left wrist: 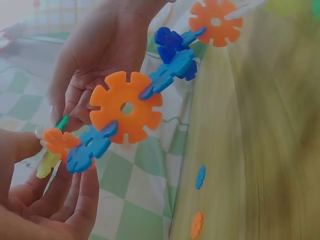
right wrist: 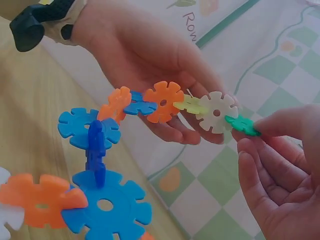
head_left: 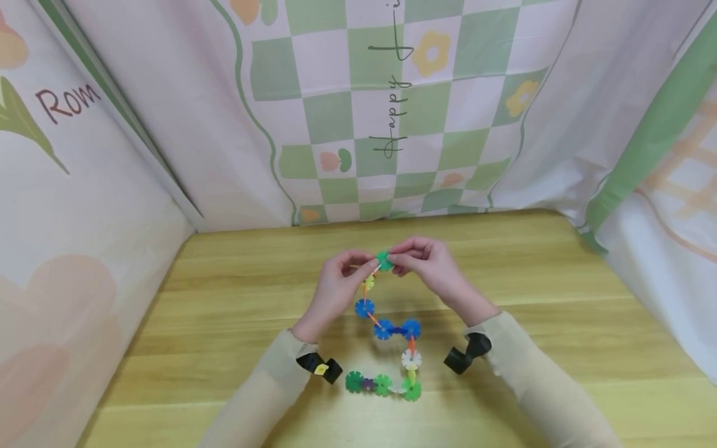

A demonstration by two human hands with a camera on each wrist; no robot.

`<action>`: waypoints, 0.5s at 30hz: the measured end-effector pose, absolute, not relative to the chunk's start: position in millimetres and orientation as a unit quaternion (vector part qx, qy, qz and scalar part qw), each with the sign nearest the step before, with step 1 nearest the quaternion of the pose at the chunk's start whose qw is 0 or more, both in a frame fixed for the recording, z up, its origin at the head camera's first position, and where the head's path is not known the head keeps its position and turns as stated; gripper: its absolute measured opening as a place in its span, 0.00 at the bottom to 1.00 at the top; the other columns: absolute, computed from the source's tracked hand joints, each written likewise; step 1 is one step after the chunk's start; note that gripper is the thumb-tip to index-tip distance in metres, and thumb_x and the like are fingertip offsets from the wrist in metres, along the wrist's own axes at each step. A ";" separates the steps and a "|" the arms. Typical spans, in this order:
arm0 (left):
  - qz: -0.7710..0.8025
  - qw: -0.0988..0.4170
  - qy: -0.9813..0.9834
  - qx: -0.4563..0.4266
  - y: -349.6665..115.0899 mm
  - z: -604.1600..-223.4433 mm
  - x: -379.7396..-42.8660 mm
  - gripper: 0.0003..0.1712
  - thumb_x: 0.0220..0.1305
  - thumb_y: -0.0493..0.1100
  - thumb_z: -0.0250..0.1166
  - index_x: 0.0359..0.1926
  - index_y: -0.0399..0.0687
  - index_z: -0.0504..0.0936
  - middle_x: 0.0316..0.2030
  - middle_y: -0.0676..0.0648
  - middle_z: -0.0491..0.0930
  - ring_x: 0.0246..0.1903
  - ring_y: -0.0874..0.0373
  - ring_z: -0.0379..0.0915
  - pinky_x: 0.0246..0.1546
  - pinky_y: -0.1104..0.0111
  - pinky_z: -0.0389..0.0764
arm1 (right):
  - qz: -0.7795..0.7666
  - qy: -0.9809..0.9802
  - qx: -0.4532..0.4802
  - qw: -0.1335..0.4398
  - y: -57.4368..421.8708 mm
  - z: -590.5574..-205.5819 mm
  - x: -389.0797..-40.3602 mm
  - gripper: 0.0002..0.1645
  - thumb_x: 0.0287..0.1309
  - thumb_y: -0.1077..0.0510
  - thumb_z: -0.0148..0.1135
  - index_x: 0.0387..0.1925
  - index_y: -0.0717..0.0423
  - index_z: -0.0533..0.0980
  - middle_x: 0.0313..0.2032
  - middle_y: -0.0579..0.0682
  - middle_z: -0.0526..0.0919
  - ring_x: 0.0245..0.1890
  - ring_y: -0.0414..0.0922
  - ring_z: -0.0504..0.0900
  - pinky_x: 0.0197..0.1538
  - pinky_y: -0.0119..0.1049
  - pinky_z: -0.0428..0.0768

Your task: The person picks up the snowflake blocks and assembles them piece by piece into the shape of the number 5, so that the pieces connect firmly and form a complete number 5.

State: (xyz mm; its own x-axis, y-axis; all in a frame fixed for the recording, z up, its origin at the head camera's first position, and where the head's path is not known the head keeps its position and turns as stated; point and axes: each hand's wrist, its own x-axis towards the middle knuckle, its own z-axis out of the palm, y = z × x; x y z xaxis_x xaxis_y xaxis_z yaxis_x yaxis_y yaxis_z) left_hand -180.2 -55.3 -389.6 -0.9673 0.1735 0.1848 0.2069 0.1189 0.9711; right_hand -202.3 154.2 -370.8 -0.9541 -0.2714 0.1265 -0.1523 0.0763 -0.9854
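Observation:
A chain of notched plastic snowflake discs [head_left: 383, 330] bends from my fingers back toward me, in orange, blue, yellow, white and green. My right hand [head_left: 434, 269] pinches the green disc [right wrist: 243, 125] at its far end between thumb and fingertips. On the other side, my left hand [head_left: 336, 283] pinches the chain beside the white disc [right wrist: 216, 111] that joins the green one. An orange disc [left wrist: 126, 107] and a blue disc [left wrist: 92, 149] hang off the left hand's grip. Nearer me, the chain turns at a light green disc [head_left: 412, 390] and runs left to a dark green disc [head_left: 354, 382].
The wooden table [head_left: 235, 298] spreads under both arms. A checked curtain [head_left: 381, 112] hangs behind it, with more printed cloth [head_left: 84, 205] at the sides. Black wrist cameras [head_left: 459, 359] jut from both wrists close to the chain. Small blue and orange shapes [left wrist: 200, 177] show against the wood.

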 end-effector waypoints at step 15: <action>-0.646 0.027 -0.752 -0.128 -63.2 -388.3 -183.6 0.12 0.72 0.44 0.66 0.47 0.39 0.84 0.40 0.45 0.85 0.40 0.54 0.79 0.43 0.60 0.80 | -0.488 0.864 -0.117 0.029 179.2 -414.1 -259.4 0.22 0.64 0.52 0.71 0.52 0.64 0.81 0.43 0.55 0.86 0.43 0.52 0.84 0.50 0.47 0.82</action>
